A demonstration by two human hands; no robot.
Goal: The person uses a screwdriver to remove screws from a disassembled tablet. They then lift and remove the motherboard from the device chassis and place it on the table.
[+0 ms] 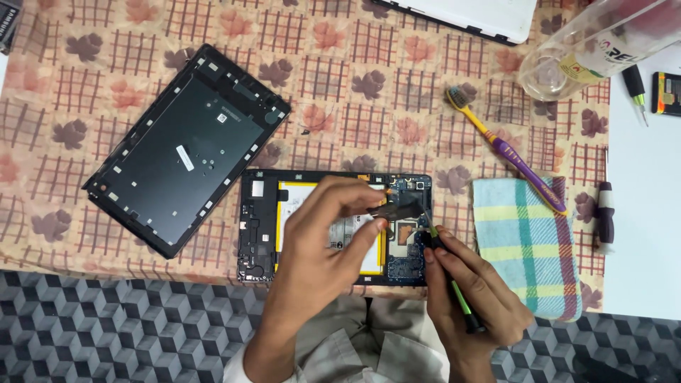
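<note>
While the opened tablet (333,227) lies face-down at the middle of the patterned cloth (355,92), your left hand (323,248) pinches a small dark part (397,211) between thumb and fingertips over its circuit board. Your right hand (475,291), at four o'clock from the tablet, is clenched around a green-and-black screwdriver (454,291) whose tip meets the board just beside that part. At ten o'clock from the tablet rests the removed black back cover (188,145), inner side up. At three o'clock lies a folded checked towel (528,241), with a purple-and-yellow toothbrush (507,149) at two o'clock and a clear plastic bottle (589,50) on its side beyond. Another screwdriver (605,213) lies just right of the towel.
</note>
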